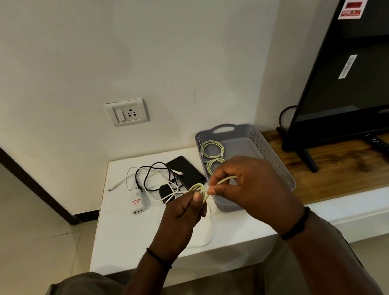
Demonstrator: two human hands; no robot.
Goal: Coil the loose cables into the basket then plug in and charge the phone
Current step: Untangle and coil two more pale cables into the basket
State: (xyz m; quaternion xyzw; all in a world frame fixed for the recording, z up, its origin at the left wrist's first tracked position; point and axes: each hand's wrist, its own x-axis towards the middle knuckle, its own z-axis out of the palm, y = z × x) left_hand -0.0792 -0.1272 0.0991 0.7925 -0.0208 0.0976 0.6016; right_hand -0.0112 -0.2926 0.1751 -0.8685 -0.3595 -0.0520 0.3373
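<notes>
- Left hand (182, 210): thumb and forefinger pinched on small loops of a pale green cable (200, 188), held above the white shelf (126, 237).
- Right hand (248, 184): fingertips pinched on the free run of the same cable, just beside the left hand; this hand covers the near left part of the basket.
- Basket (273, 158): grey, perforated, with a handle at the far end; it stands at the shelf's right edge, partly over the wooden counter (330, 178).
- Two coiled green cables (209, 148) lie inside the basket along its left wall, one behind the other; the nearer coil is partly hidden by the right hand.
- Phone (186, 171): dark, flat on the shelf, just left of the basket.
- Loose black cable (151, 173) and white cable (128, 179) lie tangled left of the phone, with a white charger (138, 202) and a small black adapter (164, 192) near them.
- Wall socket (126, 112) with switch: on the wall above the shelf, nothing plugged in.
- Television (356, 62) stands on the wooden counter at right; a remote control (386, 148) lies beneath it.
</notes>
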